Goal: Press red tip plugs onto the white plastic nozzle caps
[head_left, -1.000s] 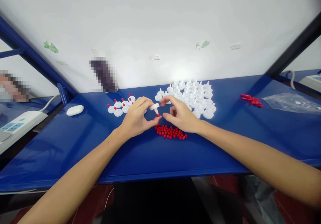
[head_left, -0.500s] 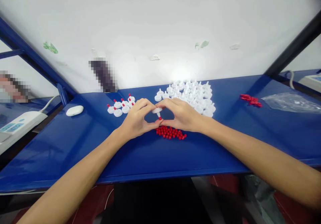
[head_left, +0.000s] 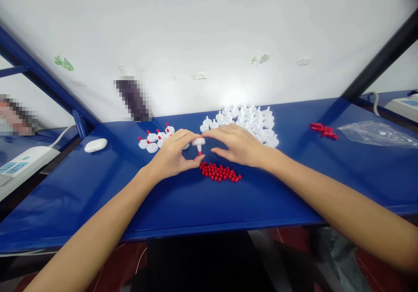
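Right hand (head_left: pixel 240 147) now half spread, thumb (head_left: pixel 221 153) withdrawn, white cap (head_left: pixel 199 142) pinched in left hand (head_left: pixel 171 155)

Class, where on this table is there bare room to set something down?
Bare blue surface shows between the red cap pile and the table's front edge; between the white case and red-tipped tops; and between the white nozzles and red pieces. Crowded: the back middle, where those nozzles stand packed beyond the right hand.

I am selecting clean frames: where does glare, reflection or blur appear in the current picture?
Head view: glare whitens the wall behind the white nozzle caps; head view: pale reflections on the blue tabletop at left; head view: dim, soft detail below the tabletop.
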Available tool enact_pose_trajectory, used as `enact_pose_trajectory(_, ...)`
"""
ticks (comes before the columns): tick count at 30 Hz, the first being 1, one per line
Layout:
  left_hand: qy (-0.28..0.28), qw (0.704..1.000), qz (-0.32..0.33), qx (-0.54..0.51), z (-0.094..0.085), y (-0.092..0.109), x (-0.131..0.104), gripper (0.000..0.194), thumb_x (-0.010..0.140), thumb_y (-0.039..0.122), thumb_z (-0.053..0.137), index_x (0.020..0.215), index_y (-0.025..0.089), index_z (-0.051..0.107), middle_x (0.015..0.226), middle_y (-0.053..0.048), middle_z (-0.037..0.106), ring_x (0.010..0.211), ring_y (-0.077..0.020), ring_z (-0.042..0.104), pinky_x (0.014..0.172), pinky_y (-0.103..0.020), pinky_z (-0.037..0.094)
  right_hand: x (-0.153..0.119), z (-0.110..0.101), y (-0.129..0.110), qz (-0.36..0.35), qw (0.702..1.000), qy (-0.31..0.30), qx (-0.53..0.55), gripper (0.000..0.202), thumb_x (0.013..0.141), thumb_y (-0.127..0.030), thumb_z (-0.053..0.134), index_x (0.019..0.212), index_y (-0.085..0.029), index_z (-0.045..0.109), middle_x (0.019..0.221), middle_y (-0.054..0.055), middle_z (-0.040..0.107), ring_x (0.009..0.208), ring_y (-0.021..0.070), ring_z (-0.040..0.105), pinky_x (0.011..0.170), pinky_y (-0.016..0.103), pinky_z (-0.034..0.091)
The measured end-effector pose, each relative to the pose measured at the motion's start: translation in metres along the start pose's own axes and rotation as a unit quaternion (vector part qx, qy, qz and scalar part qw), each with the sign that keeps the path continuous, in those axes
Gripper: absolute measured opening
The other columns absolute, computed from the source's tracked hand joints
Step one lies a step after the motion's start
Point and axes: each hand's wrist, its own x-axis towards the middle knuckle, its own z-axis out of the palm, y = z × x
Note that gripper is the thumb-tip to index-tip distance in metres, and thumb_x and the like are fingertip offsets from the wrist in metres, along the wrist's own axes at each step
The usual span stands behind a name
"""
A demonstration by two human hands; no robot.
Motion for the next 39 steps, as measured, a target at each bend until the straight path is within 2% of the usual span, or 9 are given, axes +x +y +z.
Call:
enact_pose_trajectory(3,-0.035,0.999,-0.035,0.009,-0.003,-0.004,-0.002,0.041,0.088,0.028,0.065,0.127,0.018,0.055,0.106,-0.006,0.068,0.085,-0.0161,0.061,0.079,-0.029,0.050,-0.003,0.002,0.004,0.032,0.996,-0.018,-0.078,0.040,0.096,-0.024,0.056,0.135,-0.015,0.052,0.141,0.015,0.057,0.127,0.0322,0.054,0.101,0.047,0.044)
enact_pose_trajectory(8,-0.119,0.993,-0.006,-0.001,0.000,-0.002,0.000,0.021,0.098,0.029,0.050,0.106,0.016,0.065,0.104,-0.009,0.066,0.095,-0.0198,0.059,0.085,-0.033,0.048,-0.007,0.009,0.006,0.081,0.980,-0.065,-0.171,0.041,0.099,-0.034,0.050,0.134,-0.014,0.055,0.149,0.019,0.048,0.138,0.0411,0.041,0.108,0.057,0.036)
enact_pose_trajectory(14,-0.127,0.990,-0.024,0.060,0.002,-0.003,0.001,0.030,0.099,0.036,0.049,0.089,0.016,0.070,0.093,-0.009,0.061,0.084,-0.0194,0.055,0.075,-0.033,0.044,-0.001,0.005,0.001,0.058,0.987,-0.055,-0.142,0.030,0.100,-0.022,0.043,0.123,-0.016,0.061,0.122,0.015,0.066,0.109,0.0291,0.062,0.093,0.045,0.044)
enact_pose_trajectory(20,-0.168,0.984,-0.041,0.041,-0.004,-0.009,0.000,0.020,0.095,0.032,0.056,0.085,0.018,0.066,0.071,-0.001,0.065,0.067,-0.0144,0.058,0.068,-0.028,0.040,0.001,0.005,-0.001,0.052,0.988,-0.009,-0.143,0.036,0.098,-0.019,0.046,0.132,-0.012,0.056,0.121,0.015,0.066,0.118,0.0306,0.052,0.093,0.041,0.040)
enact_pose_trajectory(25,-0.183,0.977,-0.054,0.093,-0.014,-0.009,0.000,0.016,0.088,0.031,0.059,0.080,0.018,0.061,0.072,-0.001,0.062,0.066,-0.0150,0.057,0.063,-0.027,0.039,-0.002,0.008,0.002,0.061,0.987,-0.038,-0.142,0.020,0.096,-0.016,0.049,0.100,-0.014,0.069,0.096,0.011,0.071,0.101,0.0286,0.055,0.082,0.040,0.033)
enact_pose_trajectory(30,-0.172,0.967,-0.063,0.178,-0.019,-0.024,-0.006,0.009,0.086,0.025,0.056,0.083,0.019,0.062,0.083,-0.003,0.060,0.070,-0.0155,0.056,0.058,-0.027,0.037,-0.001,0.009,-0.010,0.109,0.994,-0.010,-0.009,0.016,0.092,-0.014,0.051,0.095,-0.015,0.067,0.087,0.004,0.070,0.073,0.0159,0.058,0.081,0.038,0.032)
enact_pose_trajectory(34,-0.119,0.967,-0.099,0.203,-0.023,-0.037,-0.010,0.012,0.090,0.023,0.051,0.084,0.018,0.061,0.086,-0.004,0.058,0.069,-0.0148,0.056,0.060,-0.027,0.039,0.000,0.012,-0.017,0.116,0.989,0.061,0.071,0.016,0.089,-0.014,0.051,0.095,-0.014,0.066,0.076,0.002,0.068,0.067,0.0141,0.059,0.080,0.035,0.041)
enact_pose_trajectory(37,-0.067,0.980,-0.109,0.155,-0.025,-0.031,-0.008,0.014,0.092,0.029,0.052,0.092,0.018,0.061,0.086,-0.003,0.059,0.070,-0.0146,0.056,0.067,-0.028,0.044,0.001,0.014,-0.018,0.125,0.976,0.134,0.119,0.017,0.089,-0.017,0.053,0.100,-0.016,0.066,0.077,0.002,0.069,0.063,0.0135,0.060,0.068,0.030,0.047)
enact_pose_trajectory(39,-0.064,0.988,-0.092,0.102,-0.024,-0.020,-0.004,0.019,0.093,0.034,0.054,0.101,0.018,0.061,0.081,-0.002,0.059,0.071,-0.0151,0.057,0.070,-0.028,0.045,0.001,0.015,-0.019,0.131,0.966,0.155,0.161,0.015,0.090,-0.020,0.055,0.098,-0.017,0.067,0.082,0.003,0.070,0.061,0.0126,0.061,0.062,0.028,0.049)
